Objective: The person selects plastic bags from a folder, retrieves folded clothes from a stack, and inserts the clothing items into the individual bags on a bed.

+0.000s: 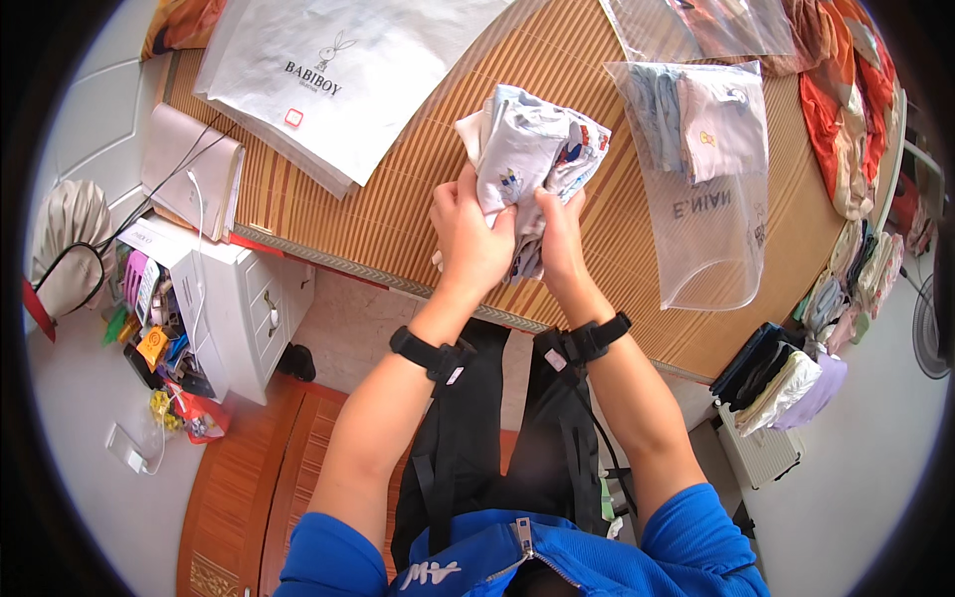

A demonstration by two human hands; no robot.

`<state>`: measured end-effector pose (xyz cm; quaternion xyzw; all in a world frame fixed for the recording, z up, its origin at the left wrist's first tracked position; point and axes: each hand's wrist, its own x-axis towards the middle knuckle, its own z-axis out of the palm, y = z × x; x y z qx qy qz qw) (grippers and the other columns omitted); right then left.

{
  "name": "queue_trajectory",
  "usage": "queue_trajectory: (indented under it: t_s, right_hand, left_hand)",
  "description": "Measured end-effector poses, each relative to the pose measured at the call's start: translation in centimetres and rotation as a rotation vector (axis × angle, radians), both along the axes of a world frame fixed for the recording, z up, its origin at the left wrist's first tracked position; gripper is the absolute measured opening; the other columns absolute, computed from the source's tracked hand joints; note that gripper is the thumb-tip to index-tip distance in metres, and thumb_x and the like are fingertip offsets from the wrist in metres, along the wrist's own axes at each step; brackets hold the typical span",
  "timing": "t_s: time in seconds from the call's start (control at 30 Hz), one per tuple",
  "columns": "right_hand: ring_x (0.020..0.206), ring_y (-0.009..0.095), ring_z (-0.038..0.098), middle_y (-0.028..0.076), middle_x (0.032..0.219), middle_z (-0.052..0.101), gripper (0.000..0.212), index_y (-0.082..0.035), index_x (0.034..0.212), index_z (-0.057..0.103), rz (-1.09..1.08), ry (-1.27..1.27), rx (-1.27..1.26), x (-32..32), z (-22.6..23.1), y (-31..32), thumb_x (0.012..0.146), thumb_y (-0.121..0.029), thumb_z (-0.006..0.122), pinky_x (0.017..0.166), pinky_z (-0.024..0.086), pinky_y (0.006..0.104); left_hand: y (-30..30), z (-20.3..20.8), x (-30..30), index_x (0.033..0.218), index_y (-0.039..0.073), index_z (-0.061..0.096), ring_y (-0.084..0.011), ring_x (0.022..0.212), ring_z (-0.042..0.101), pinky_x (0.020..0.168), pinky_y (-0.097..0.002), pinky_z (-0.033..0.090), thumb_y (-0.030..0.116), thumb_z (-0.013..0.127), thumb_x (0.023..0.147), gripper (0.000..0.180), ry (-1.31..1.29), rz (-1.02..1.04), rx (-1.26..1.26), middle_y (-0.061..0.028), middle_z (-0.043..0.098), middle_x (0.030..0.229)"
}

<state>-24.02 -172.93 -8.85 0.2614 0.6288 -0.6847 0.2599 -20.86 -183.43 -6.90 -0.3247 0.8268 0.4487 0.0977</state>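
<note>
Between my two hands is a bundle of folded white clothes (519,149) with small coloured prints, raised over the near part of the bamboo mat (398,214). My left hand (472,234) wraps its near left side, thumb on top. My right hand (563,234) grips the near right side, its thumb also pressed on the cloth. Fingers under the bundle are hidden. Right of it lies a clear plastic bag (708,259) with folded pale clothes (721,119) in its far half. To the far left rests a large white bag (368,90) with a printed rabbit.
Another clear bag (696,25) lies at the far edge, beside orange patterned cloth (846,90). Stacked clothes (786,383) sit at the right. A white drawer cabinet (254,298) with cluttered shelves stands left, cables (199,214) hanging above it.
</note>
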Motion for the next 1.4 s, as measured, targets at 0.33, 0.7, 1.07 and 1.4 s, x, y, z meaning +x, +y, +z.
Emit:
queue_trajectory:
  t_s: [0.33, 0.7, 1.07, 1.4]
  right_hand:
    - [0.103, 0.02, 0.056, 0.011, 0.114, 0.054, 0.064, 0.0, 0.128, 0.033, 0.01, 0.105, -0.038, 1.0, -0.7, 1.0, 0.08, -0.023, 0.07, 0.085, 0.048, 0.0338]
    - [0.11, 0.021, 0.048, 0.016, 0.123, 0.046, 0.076, 0.001, 0.135, 0.017, -0.137, 0.175, 0.07, 0.9, -1.5, 2.9, 0.082, -0.02, 0.066, 0.095, 0.038, 0.0332]
    - [0.108, 0.023, 0.049, 0.017, 0.122, 0.043, 0.084, 0.004, 0.131, 0.017, -0.072, 0.183, 0.011, 0.6, -1.6, 4.0, 0.077, -0.024, 0.074, 0.092, 0.042, 0.0354]
    - [0.105, 0.021, 0.055, 0.016, 0.117, 0.051, 0.079, 0.002, 0.126, 0.027, 0.041, 0.144, -0.132, -1.3, 0.7, 5.0, 0.07, -0.015, 0.08, 0.09, 0.047, 0.0354]
  left_hand:
    - [3.5, 2.6, 0.7, 0.132, 0.001, 0.045, -0.0371, 0.11, 0.046, 0.094, -0.0436, 0.039, 0.015, 0.058, 0.082, 0.053, 0.016, -0.248, -0.194, -0.0179, 0.048, 0.12]
    - [-1.0, -0.4, -0.4, 0.113, -0.003, 0.06, -0.0151, 0.089, 0.065, 0.08, -0.0274, 0.049, 0.007, 0.049, 0.091, 0.027, 0.061, -0.018, 0.606, -0.0118, 0.068, 0.099]
    - [2.5, -3.1, -0.2, 0.14, 0.009, 0.039, -0.0212, 0.092, 0.052, 0.087, -0.0299, 0.043, 0.0, 0.044, 0.091, 0.05, 0.223, -0.212, 0.363, -0.0122, 0.044, 0.101]
    - [2.7, -1.2, -1.7, 0.146, 0.013, 0.026, -0.0192, 0.085, 0.048, 0.081, -0.0274, 0.046, -0.001, 0.046, 0.087, 0.064, 0.142, -0.499, 0.246, -0.0113, 0.038, 0.099]
